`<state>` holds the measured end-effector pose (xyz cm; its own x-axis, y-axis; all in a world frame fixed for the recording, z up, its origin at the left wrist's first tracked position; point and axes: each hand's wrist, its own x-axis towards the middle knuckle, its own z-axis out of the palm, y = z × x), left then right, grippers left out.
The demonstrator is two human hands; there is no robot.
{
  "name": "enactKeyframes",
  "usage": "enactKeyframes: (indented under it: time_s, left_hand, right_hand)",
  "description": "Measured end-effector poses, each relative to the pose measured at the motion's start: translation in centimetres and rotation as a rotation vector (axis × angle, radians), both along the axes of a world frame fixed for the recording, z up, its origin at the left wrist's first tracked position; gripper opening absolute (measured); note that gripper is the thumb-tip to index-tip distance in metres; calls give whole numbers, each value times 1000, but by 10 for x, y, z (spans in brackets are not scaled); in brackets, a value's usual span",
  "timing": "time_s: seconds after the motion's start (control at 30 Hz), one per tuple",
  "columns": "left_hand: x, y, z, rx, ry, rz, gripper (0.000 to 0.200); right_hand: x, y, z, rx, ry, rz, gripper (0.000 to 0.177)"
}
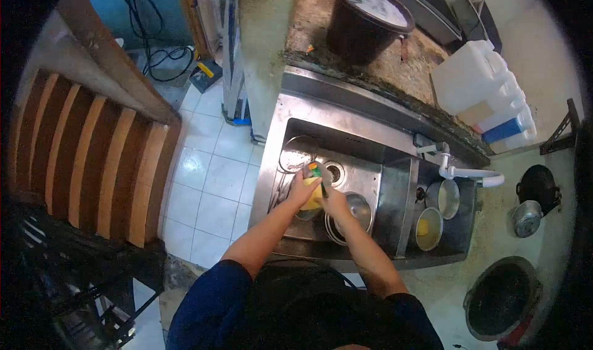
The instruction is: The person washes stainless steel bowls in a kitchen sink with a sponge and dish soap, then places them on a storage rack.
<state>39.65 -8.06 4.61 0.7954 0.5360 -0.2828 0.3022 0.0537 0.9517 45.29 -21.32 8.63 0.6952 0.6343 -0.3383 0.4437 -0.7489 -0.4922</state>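
Both hands are close together over the left basin of a steel sink (pixel 272 211). My left hand (pixel 301 191) is closed on a yellow sponge (pixel 314 195). Right beside it, my right hand (pixel 336 204) is closed around the lower end of a slim grey thing with green and orange markings (pixel 315 170), which overlaps the sponge; its kind I cannot tell. Below my right hand, a round metal bowl (pixel 359 209) rests in the basin. A wire ring-shaped item (pixel 298 154) lies at the basin's far left, near the drain (pixel 334 173).
The right basin holds two round pans (pixel 443 199), (pixel 437 236), one with a yellow piece (pixel 422 227) inside. A white faucet (pixel 445 158) reaches over it. Behind stand a dark tub (pixel 364 35) and plastic jugs (pixel 472 75). Wooden steps (pixel 92 165) rise at left.
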Motion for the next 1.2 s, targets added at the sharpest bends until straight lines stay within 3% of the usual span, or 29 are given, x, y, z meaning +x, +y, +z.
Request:
enactKeyframes:
  time_s: [0.1,0.13,0.2,0.23,0.27,0.4,0.47,0.57,0.67,0.8,0.87,1.0,1.07,1.17,1.2]
  left_hand:
    - [-5,-5,-38,176,70,-43,52]
    - [-11,-2,-29,130,62,-153,50]
    - [-10,-12,-19,-190,140,8,41]
    - [-8,-14,-15,-346,175,85,37]
    - [-11,-9,-5,-311,104,44,23]
    - [-10,-5,-24,-521,121,61,21]
    - [-11,1,-25,-640,125,-11,20]
    - [-8,-9,-39,-208,100,63,15]
    - [-12,-11,-26,301,-108,-47,13]
    - [-10,-9,10,336,-225,-140,15]
    - [-6,-1,15,319,-205,-273,26]
    - [-21,12,41,340,-279,-212,53]
    - [-25,11,39,458,-224,-167,68]
    - [-28,3,53,437,-356,9,69]
    - [-25,0,56,110,-374,-28,65]
  right_hand:
    - [22,-18,-24,282,706,-438,31]
    - [22,-19,-28,236,729,-480,30]
    - [28,-17,-36,163,764,-565,27]
    - [26,-11,-30,144,594,-533,26]
    - [18,-3,-20,124,428,-501,26]
    - [7,7,-21,55,-200,-245,30]
    - [-3,14,7,111,-177,-331,35]
    - [4,9,9,170,-125,-326,42]
    - [8,-5,-2,182,-216,-190,42]
    - [4,-14,-5,210,-273,-168,31]
    - [10,-14,2,276,-385,-84,27]
    - [24,-3,35,409,-564,-28,16]
    - [24,3,62,481,-384,-159,12]
    - [30,2,92,529,-268,-181,6]
    - [36,-3,95,559,-204,-171,6]
